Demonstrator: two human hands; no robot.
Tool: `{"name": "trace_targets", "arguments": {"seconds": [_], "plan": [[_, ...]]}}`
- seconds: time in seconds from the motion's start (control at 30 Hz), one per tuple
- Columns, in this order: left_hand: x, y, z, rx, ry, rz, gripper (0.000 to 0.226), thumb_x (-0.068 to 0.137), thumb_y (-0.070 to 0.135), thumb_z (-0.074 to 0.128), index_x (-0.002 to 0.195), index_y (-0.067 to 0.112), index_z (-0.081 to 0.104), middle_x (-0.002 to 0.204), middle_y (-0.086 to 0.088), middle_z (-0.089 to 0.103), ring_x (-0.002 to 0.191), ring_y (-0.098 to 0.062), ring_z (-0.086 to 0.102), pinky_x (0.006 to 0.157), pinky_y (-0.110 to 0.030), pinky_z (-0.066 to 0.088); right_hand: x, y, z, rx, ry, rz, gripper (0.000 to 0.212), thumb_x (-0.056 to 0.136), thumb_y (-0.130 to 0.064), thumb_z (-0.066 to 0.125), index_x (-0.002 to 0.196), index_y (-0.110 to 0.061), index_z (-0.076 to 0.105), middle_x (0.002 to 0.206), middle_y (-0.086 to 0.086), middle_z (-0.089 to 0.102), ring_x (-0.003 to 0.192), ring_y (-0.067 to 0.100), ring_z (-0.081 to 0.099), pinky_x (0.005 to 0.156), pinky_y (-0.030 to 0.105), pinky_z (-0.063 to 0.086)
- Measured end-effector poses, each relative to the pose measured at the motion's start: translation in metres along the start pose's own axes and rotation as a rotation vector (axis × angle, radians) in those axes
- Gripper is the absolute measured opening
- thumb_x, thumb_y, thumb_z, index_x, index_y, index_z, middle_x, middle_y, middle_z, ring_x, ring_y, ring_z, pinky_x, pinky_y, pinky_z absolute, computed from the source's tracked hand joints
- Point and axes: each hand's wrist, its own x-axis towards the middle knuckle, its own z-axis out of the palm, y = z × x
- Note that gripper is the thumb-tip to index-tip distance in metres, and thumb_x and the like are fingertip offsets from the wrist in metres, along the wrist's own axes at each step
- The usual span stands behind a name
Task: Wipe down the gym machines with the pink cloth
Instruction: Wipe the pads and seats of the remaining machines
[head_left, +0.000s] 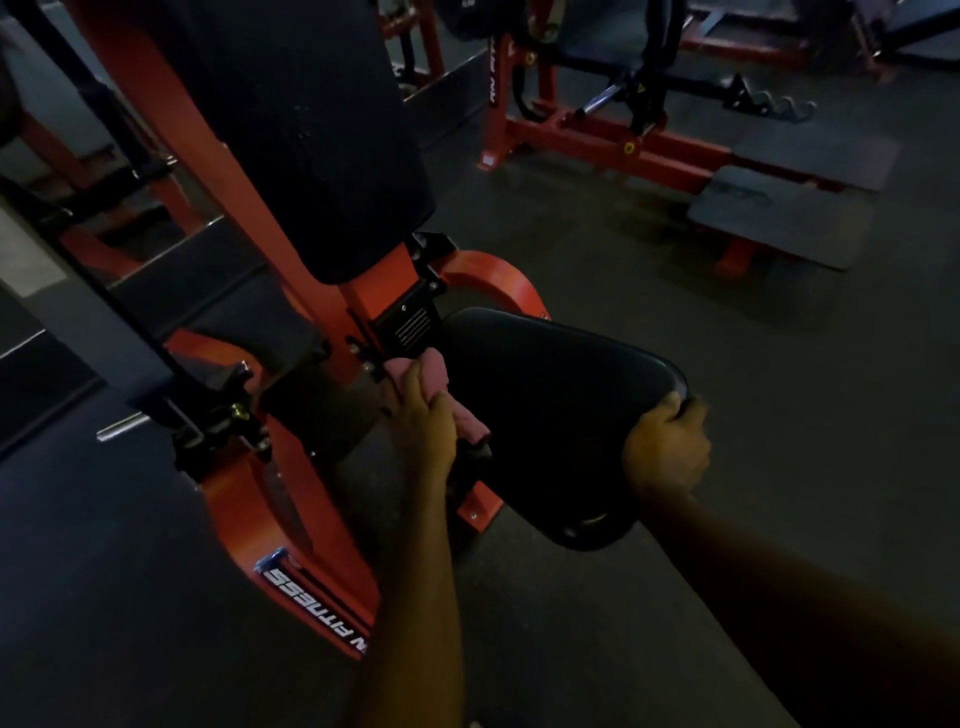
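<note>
Pink cloth (440, 382) bunched in your left hand (421, 421), fingers curled round it, seat (550, 395) nine o'clock; right hand (667, 449) grips rim, three o'clock. Far machines (571, 135) probably still to wipe.

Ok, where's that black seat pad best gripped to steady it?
I'd grip the seat pad at its rounded right edge, coming from the right, as the right hand does: that rim overhangs open floor, while the left hand and pink cloth fill the frame side.

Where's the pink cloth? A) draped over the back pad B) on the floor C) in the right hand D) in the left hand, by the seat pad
D: the left hand grips the pink cloth at the edge of the seat pad; the right hand holds only the pad.
</note>
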Motion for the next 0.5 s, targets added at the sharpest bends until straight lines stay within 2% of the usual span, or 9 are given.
{"name": "trace_targets", "arguments": {"seconds": [0.07,0.13,0.23,0.37,0.5], "plan": [[0.014,0.001,0.0,0.218,-0.035,0.084,0.056,0.098,0.019,0.054,0.152,0.018,0.041,0.161,-0.018,0.027,0.145,-0.036,0.025,0.116,-0.032,0.016,-0.001,0.0,-0.002,0.004,-0.002,-0.011,0.049,0.107,-0.047,0.029,0.145,-0.019,0.043,0.131,0.024,0.06,0.118,0.046,0.058,0.099,0.055,0.047],[0.038,0.004,0.001,0.412,-0.092,0.159,0.053,0.099,0.025,0.05,0.151,0.019,0.04,0.159,-0.015,0.032,0.142,-0.037,0.029,0.116,-0.043,0.017,-0.002,0.0,-0.004,0.027,-0.005,-0.015,0.049,0.108,-0.047,0.03,0.145,-0.018,0.044,0.13,0.023,0.061,0.117,0.046,0.058,0.099,0.055,0.047],[0.063,0.023,-0.001,0.496,-0.204,0.226,0.052,0.102,0.03,0.046,0.153,0.022,0.037,0.158,-0.012,0.033,0.14,-0.036,0.031,0.113,-0.046,0.024,-0.004,-0.001,-0.006,0.042,-0.011,-0.016,0.05,0.108,-0.046,0.031,0.145,-0.016,0.045,0.132,0.024,0.06,0.119,0.046,0.057,0.1,0.053,0.046],[0.081,0.024,-0.005,0.424,-0.313,0.275,0.057,0.103,0.028,0.047,0.157,0.02,0.03,0.162,-0.012,0.028,0.145,-0.033,0.027,0.117,-0.043,0.021,-0.008,-0.002,-0.007,0.053,-0.019,-0.036,0.051,0.108,-0.048,0.03,0.147,-0.017,0.044,0.134,0.023,0.06,0.121,0.046,0.057,0.1,0.053,0.047],[0.082,0.01,0.001,0.444,-0.294,0.325,0.058,0.101,0.03,0.05,0.156,0.021,0.031,0.159,-0.012,0.031,0.143,-0.034,0.028,0.116,-0.046,0.023,-0.012,-0.003,-0.007,0.058,0.002,-0.043,0.05,0.108,-0.047,0.031,0.146,-0.017,0.045,0.13,0.023,0.062,0.117,0.046,0.059,0.098,0.054,0.048]]}}
